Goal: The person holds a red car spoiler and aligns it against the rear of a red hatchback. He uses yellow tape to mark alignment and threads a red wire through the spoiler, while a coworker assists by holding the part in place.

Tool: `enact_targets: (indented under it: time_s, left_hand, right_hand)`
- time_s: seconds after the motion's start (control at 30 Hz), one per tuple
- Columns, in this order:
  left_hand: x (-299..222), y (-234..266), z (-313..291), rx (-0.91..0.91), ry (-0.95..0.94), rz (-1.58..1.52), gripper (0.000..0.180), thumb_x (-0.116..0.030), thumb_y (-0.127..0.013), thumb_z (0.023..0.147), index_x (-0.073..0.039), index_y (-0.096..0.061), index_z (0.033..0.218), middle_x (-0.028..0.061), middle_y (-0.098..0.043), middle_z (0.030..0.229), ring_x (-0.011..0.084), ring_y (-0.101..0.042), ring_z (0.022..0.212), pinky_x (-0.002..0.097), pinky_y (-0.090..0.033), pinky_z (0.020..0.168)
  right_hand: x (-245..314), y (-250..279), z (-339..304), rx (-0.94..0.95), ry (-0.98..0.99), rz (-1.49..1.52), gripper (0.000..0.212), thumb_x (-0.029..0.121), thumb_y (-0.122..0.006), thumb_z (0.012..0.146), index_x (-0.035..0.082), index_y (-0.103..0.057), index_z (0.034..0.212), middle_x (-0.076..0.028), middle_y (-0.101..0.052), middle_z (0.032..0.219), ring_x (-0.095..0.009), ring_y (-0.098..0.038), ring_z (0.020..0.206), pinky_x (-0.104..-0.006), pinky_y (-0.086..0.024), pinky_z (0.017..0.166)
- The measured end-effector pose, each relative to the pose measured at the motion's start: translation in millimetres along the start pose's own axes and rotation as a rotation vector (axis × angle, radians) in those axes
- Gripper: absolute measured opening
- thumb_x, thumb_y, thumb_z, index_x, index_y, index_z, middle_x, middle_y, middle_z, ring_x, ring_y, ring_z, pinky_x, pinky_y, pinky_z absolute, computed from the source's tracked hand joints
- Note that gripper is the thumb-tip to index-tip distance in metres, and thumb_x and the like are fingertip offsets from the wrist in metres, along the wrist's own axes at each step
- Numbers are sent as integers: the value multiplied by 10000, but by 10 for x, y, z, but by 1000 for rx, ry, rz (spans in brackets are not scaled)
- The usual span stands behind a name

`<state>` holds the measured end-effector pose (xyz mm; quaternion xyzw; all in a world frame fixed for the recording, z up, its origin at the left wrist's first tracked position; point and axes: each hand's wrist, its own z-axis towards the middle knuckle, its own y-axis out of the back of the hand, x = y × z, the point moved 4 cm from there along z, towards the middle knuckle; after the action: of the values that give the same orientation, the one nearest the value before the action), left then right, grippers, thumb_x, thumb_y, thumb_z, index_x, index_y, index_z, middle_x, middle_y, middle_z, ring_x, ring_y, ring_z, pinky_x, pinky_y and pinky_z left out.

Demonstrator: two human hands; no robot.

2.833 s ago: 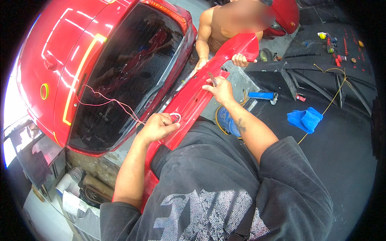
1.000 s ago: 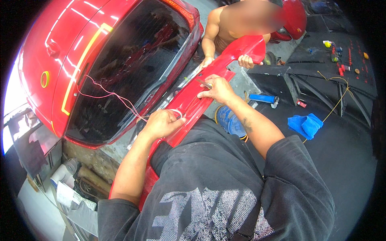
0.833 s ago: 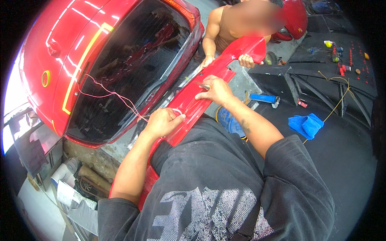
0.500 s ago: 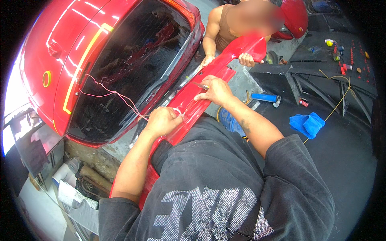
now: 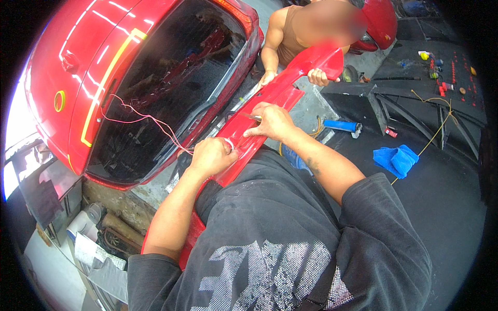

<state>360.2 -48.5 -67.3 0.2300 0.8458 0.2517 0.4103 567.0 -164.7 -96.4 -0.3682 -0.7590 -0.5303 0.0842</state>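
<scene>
A long red car spoiler [image 5: 239, 126] stretches diagonally across in front of my body. Over its middle, my left hand [image 5: 210, 157] has its fingers curled round the end of thin pink wires [image 5: 149, 116]. These wires run from a hole by the rear window of a red car [image 5: 111, 44]. Further along the panel, my right hand [image 5: 273, 124] pinches a slim metal tool [image 5: 254, 117]; its kind is unclear. A co-worker's hand [image 5: 318, 77] grips the far end of the spoiler, and their other hand [image 5: 267, 79] rests at its left edge.
Yellow tape [image 5: 110, 83] lines the car above its dark rear window [image 5: 171, 93], and a tape roll [image 5: 60, 101] sits on the red bodywork. At right, a blue cloth [image 5: 397, 160] and a blue tube-shaped tool [image 5: 342, 126] lie on a dark surface. Scrap parts [image 5: 115, 230] lie lower left.
My right hand has shifted slightly left and nearer along the spoiler with the metal tool. My left hand stays almost in place; the co-worker's grip looks unchanged.
</scene>
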Motion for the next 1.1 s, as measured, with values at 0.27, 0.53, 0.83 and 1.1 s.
enact_targets:
  time_s: [0.27,0.53,0.83,1.1]
  left_hand:
    - [9,-23,17,-4,-40,-11,390,-410,-759,854,-60,-772,683,210,-744,730,423,-769,765,542,-615,771]
    - [12,-5,18,18,4,-19,394,-422,-751,853,-64,-776,689,220,-748,747,421,-775,790,538,-617,787]
    - [123,-81,29,45,72,-142,447,-439,-749,868,-45,-730,658,227,-714,714,428,-749,756,544,-596,768]
    - [133,-104,41,41,70,-228,470,-436,-750,899,-19,-724,682,235,-700,712,447,-731,756,549,-577,778]
  right_hand:
    - [92,-23,80,109,6,35,630,545,-966,687,56,-826,1059,-143,-788,1104,-383,-760,1065,-509,-595,918]
    - [209,-85,56,106,42,33,670,546,-985,658,58,-805,1080,-159,-767,1138,-394,-747,1095,-536,-583,923]
    - [177,-31,136,122,-12,-32,710,551,-998,639,121,-802,1170,-136,-799,1140,-377,-762,1125,-538,-591,928]
    - [-339,251,414,257,-42,-216,654,638,-947,676,152,-847,1103,-133,-826,1014,-382,-791,1040,-530,-608,884]
